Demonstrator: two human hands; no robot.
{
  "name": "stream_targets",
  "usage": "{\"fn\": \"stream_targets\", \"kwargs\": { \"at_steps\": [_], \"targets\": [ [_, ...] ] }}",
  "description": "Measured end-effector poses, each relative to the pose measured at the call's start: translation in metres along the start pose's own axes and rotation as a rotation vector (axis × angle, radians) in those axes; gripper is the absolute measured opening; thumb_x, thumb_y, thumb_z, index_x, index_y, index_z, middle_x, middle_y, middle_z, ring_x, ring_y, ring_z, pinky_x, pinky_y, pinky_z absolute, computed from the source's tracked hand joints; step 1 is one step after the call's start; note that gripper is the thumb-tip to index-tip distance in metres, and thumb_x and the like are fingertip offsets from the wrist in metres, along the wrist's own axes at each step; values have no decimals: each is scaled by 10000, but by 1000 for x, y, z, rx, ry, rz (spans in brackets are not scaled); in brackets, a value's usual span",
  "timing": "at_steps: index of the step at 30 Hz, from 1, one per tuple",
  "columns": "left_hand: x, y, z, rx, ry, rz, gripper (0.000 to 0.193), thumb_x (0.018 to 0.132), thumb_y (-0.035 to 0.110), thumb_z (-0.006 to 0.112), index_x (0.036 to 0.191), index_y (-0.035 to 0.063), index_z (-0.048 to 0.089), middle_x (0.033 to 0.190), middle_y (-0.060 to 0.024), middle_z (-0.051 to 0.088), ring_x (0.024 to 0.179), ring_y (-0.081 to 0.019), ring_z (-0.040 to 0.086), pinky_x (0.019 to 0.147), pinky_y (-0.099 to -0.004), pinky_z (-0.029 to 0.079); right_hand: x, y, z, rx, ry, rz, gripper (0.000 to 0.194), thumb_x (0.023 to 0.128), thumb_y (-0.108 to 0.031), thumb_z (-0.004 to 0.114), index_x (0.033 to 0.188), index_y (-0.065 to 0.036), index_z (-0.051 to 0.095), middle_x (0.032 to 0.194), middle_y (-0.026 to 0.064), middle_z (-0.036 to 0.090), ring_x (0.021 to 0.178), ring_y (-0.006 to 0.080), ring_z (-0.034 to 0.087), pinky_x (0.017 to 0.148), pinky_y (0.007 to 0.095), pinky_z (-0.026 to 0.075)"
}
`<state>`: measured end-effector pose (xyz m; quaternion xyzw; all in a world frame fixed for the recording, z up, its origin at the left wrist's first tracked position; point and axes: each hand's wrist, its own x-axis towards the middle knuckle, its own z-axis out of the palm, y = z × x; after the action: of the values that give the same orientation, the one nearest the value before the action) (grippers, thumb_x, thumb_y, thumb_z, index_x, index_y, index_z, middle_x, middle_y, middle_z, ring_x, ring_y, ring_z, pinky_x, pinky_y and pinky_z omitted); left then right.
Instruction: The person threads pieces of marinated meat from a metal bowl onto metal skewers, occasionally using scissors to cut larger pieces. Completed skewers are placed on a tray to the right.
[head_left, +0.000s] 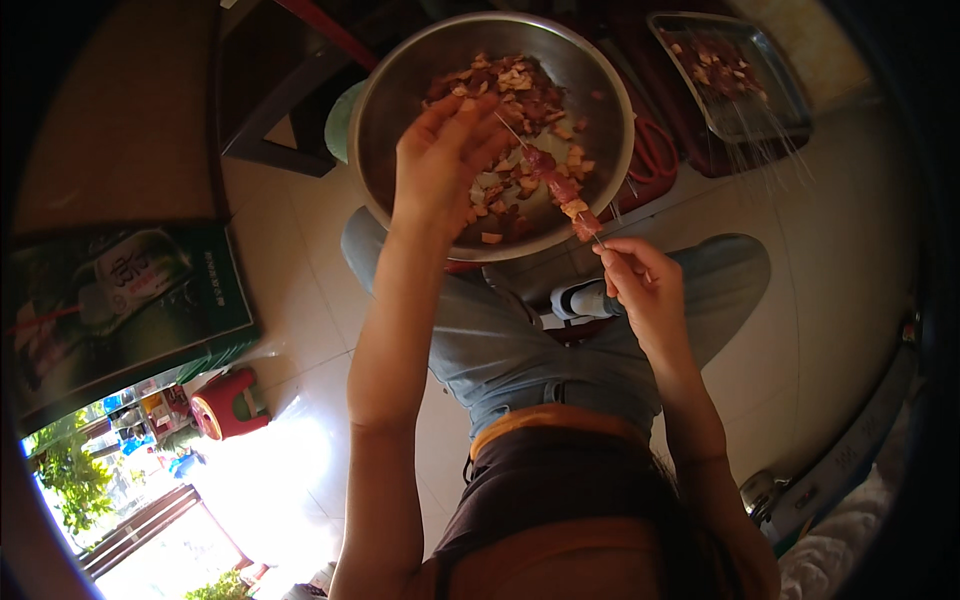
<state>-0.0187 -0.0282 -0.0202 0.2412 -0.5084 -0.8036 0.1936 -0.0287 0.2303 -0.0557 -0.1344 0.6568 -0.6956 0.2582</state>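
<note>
My right hand (646, 289) pinches the lower end of a thin skewer just outside the near rim of a wide steel bowl (379, 161). Several pieces of red meat (559, 184) and a paler, fatty-looking piece (574, 208) are threaded along this skewer, whose bare upper end points up and left. Over the bowl, my left hand (442, 150) is beside that bare end with its fingers bent; whether a piece is between them cannot be told. Loose chunks of raw meat (536, 97) and pale cubes (574, 161) lie in the bowl below.
At the upper right, a metal tray (787, 97) holds skewered meat (716, 67), with bare skewer ends (757, 150) jutting over its near edge. Red-handled scissors (660, 154) lie right of the bowl. A printed green box (232, 277) and a red stool (225, 405) stand left.
</note>
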Motion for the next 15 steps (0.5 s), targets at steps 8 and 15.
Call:
{"fn": "stream_targets", "kwargs": {
  "at_steps": [8,15],
  "targets": [
    [14,-36,-60,1584,2,245,208,872,275,682,961,94,733,873,-171,719,877,-400,682,780,-490,536,100,-37,-136,-886,587,-605,125,876,-51,668,988,-77,716,720,58,679,616,158,622,583,308,474],
    [-1,-38,-32,1478,-51,422,158,870,51,622,1005,45,703,878,-191,699,863,-406,681,758,-479,559,201,-60,-248,-1601,827,-867,133,853,-108,690,981,-107,724,902,73,706,870,275,671,808,429,448]
  ]
}}
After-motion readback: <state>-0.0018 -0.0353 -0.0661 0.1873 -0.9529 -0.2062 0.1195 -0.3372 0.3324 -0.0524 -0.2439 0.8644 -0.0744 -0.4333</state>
